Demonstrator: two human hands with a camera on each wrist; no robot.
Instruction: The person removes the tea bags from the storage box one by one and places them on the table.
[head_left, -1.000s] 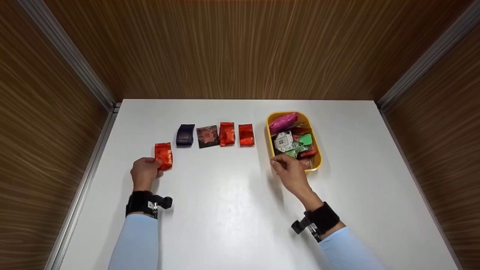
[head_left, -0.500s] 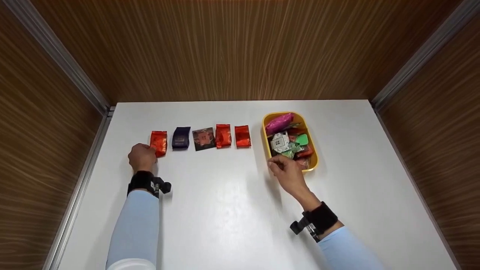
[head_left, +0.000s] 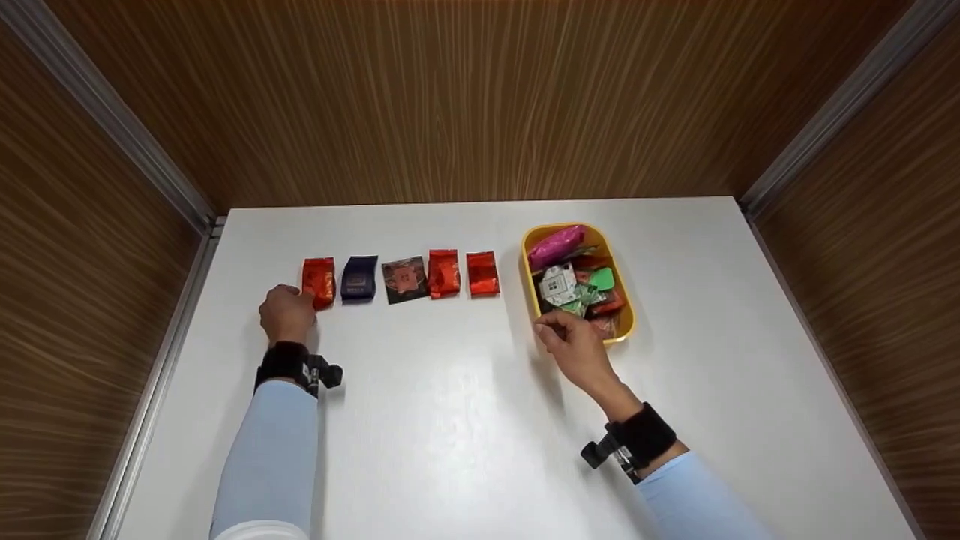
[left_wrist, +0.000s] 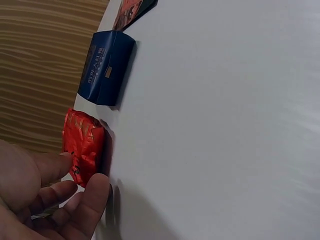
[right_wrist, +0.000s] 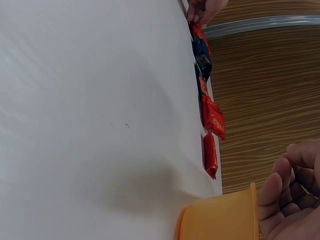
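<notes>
Five small foil packets lie in a row on the white table (head_left: 450, 420). From the left they are a red packet (head_left: 319, 281), a blue packet (head_left: 359, 278), a dark one (head_left: 405, 280) and two more red ones (head_left: 444, 273) (head_left: 482, 273). My left hand (head_left: 301, 300) pinches the near end of the leftmost red packet (left_wrist: 84, 147), which lies flat beside the blue packet (left_wrist: 106, 67). My right hand (head_left: 559, 326) rests by the near left corner of a yellow tray (head_left: 526, 259), fingers loosely curled (right_wrist: 285, 195) and holding nothing.
The yellow tray (right_wrist: 220, 220) holds several mixed packets, among them a pink one (head_left: 556, 246) and a white one (head_left: 559, 283). Wood-panel walls with metal corner strips enclose the table on three sides. Bare table surface lies between my arms.
My left hand has carried the red packet up and left to the row's left end, beside the blue packet. My right hand has stayed by the tray.
</notes>
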